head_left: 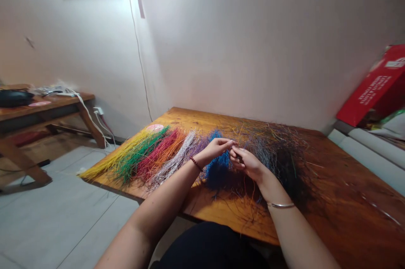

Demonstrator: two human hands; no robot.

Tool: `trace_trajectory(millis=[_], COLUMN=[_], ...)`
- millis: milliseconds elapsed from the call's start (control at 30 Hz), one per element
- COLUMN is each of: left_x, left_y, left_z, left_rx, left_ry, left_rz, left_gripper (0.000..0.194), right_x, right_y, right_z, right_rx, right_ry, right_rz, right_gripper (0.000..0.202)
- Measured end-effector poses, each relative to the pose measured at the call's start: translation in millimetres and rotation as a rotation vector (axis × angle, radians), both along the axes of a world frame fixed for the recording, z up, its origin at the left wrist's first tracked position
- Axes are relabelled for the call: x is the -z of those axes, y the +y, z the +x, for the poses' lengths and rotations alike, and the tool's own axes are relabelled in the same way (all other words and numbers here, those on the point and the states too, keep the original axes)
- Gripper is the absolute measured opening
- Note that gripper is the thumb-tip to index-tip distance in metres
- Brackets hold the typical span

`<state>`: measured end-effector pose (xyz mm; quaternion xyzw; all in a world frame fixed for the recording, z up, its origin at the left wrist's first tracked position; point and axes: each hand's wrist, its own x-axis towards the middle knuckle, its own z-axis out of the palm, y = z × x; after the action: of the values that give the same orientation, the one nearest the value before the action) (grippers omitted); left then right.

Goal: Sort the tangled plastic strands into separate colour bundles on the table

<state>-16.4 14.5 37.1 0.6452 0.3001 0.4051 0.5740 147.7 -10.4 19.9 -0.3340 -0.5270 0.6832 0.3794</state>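
My left hand (pixel 219 147) and my right hand (pixel 248 161) meet above the blue strands (pixel 218 165), fingertips pinched close together. Whatever lies between the fingertips is too small to name. Bundles of thin strands lie side by side on the wooden table (pixel 196 205): yellow (pixel 118 155), green (pixel 139 155), red (pixel 158 151), orange (pixel 169 151), white (pixel 177 159) and purple (pixel 202 146). Right of my hands are grey strands (pixel 265 151) and a dark bundle (pixel 286 168). A loose mixed tangle (pixel 272 130) spreads behind them.
A red box (pixel 370 87) and pale rolls or cushions (pixel 373 155) stand at the right. Another wooden table (pixel 72 104) with a black object (pixel 15 97) and white cables (pixel 84 106) is at the left. The wall rises behind the table.
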Motion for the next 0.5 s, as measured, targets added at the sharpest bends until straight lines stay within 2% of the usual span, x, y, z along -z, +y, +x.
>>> trace_trajectory(millis=[267,500], left_x=[1.8,0.3], left_y=[2.9,2.3], left_z=[4.2,2.1], left_rx=[-0.090,-0.144], left_ry=[-0.072,-0.073], left_rz=[-0.012,-0.047], left_gripper=[0.041,0.042], right_x=[2.7,1.6], right_y=[0.2,2.1], right_z=[-1.0,0.3], right_rx=[-0.032,-0.029], right_ry=[-0.015,0.001], right_rz=[0.008,-0.010], right_gripper=[0.040,0.040])
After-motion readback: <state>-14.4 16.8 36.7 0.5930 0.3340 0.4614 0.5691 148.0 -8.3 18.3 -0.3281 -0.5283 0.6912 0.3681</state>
